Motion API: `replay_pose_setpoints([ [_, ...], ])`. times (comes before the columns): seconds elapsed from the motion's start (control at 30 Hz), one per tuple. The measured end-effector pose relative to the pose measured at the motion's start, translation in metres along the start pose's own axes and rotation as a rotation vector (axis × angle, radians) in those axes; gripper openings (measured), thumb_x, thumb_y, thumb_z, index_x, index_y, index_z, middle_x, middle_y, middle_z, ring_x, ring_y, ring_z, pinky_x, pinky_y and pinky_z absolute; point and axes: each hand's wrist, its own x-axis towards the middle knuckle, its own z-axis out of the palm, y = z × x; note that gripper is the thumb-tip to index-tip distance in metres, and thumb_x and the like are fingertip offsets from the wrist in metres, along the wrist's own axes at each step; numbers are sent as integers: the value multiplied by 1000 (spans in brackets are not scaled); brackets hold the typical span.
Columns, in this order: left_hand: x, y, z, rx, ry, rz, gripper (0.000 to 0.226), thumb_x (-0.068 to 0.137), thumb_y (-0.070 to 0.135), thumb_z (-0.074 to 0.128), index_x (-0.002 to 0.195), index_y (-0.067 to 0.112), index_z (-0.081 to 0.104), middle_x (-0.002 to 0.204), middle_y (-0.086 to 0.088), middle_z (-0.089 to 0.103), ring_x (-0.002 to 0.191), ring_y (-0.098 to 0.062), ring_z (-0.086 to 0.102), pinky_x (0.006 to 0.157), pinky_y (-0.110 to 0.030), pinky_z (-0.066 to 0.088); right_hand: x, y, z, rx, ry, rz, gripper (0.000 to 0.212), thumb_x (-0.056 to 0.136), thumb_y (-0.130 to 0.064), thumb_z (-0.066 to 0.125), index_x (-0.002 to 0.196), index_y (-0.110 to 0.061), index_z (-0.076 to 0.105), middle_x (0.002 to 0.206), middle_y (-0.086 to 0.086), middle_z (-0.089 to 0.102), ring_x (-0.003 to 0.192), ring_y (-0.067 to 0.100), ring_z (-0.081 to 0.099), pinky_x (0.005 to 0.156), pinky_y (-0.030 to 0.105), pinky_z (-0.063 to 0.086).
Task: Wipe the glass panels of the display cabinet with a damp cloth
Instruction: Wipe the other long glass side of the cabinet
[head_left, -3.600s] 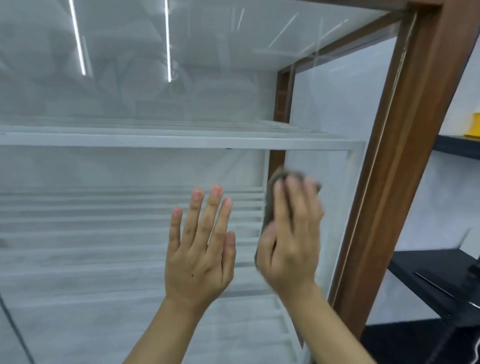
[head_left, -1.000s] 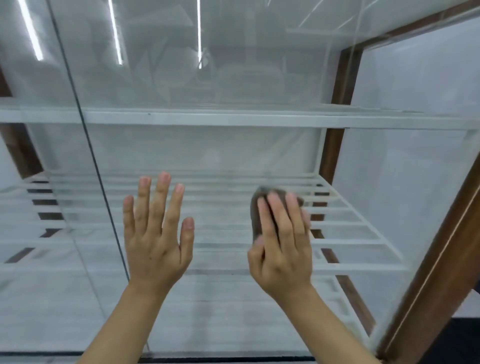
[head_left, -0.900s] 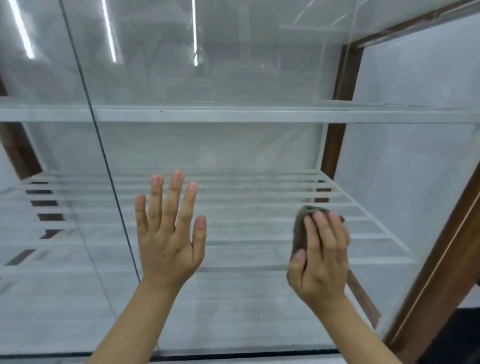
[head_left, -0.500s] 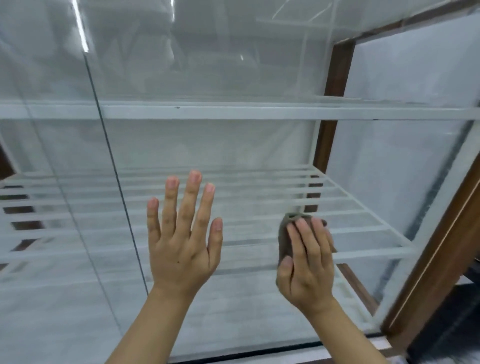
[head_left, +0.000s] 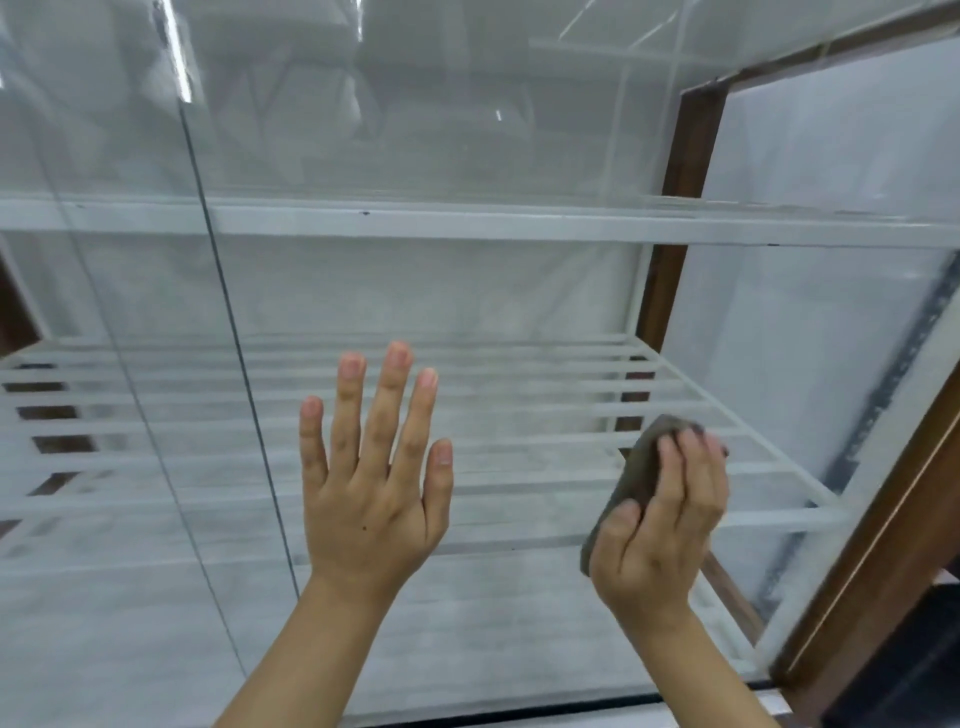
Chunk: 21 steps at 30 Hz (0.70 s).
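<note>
Left grip (head_left: 371, 499) flat, fingers straight, likely bracing the glass (head_left: 493, 291); right grip (head_left: 660, 530) clamped on cloth (head_left: 634, 467), pressing it to wipe.

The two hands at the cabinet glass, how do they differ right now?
The left hand is flat with straight, spread fingers and holds nothing; the right hand curls its fingers over a grey cloth. The left hand sits near the dark seam between panes, the right hand nearer the wooden frame. The left hand's fingertips reach higher than the right hand's. Both are bare and raised to the same glass panel.
</note>
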Motion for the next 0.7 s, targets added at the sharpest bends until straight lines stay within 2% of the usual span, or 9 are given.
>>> replay_pose_setpoints([
  [0.1,1,-1,1,-2,8,7,59,110,31,33,164,18,14,173,1,5,159,-27,5,129,-49,5,68,-36,16,106,183,233,52,97,-6,35,143,15,42,153,27,37,146,46,30,125,52,22],
  [0.13,1,-2,0,-5,7,7,58,110,31,33,164,18,15,172,1,6,159,-27,6,129,-48,5,75,-52,21,143,166,196,52,97,-6,35,145,14,41,153,26,37,146,46,29,125,52,21],
  [0.27,2,-3,-5,-113,23,3,53,108,23,38,159,12,29,172,1,13,158,-27,13,128,-48,7,-5,-50,21,36,-146,-275,57,102,-19,33,158,-8,32,159,11,34,155,31,23,127,47,21],
  [0.33,0,-9,-13,-230,16,7,50,106,19,40,154,6,33,171,0,17,157,-28,18,127,-49,12,-35,-19,11,-18,-184,-317,53,101,-21,33,153,-11,36,157,7,33,155,27,23,126,45,23],
  [0.43,-8,-29,-33,-193,36,5,50,105,19,41,153,5,36,170,-3,19,156,-32,20,126,-52,17,-11,-18,9,16,-27,-96,50,99,-15,34,146,1,40,153,14,36,149,36,30,123,51,27],
  [0.5,-14,-47,-39,-86,46,-32,54,105,22,41,156,6,33,169,-7,20,157,-33,18,126,-55,17,30,-52,21,88,110,120,51,96,-7,36,143,10,43,151,21,37,145,44,32,123,52,25],
  [0.57,-18,-63,-37,-15,17,-45,58,106,26,41,160,8,26,170,-8,17,158,-32,14,126,-54,15,53,-96,36,170,137,174,51,96,-5,37,144,10,43,151,22,38,147,44,31,123,53,24],
  [0.63,-19,-74,-32,13,-6,-4,62,107,30,39,162,10,19,172,-6,10,158,-29,10,128,-51,10,39,-121,43,169,38,-29,53,98,-9,38,149,2,40,153,17,40,151,38,28,124,53,26],
  [0.7,-19,-80,-27,28,-7,31,62,108,32,37,163,11,17,172,-4,6,159,-28,7,128,-48,7,-2,-112,44,87,-101,-255,59,96,-14,41,155,-6,37,157,10,38,154,31,26,125,49,26],
])
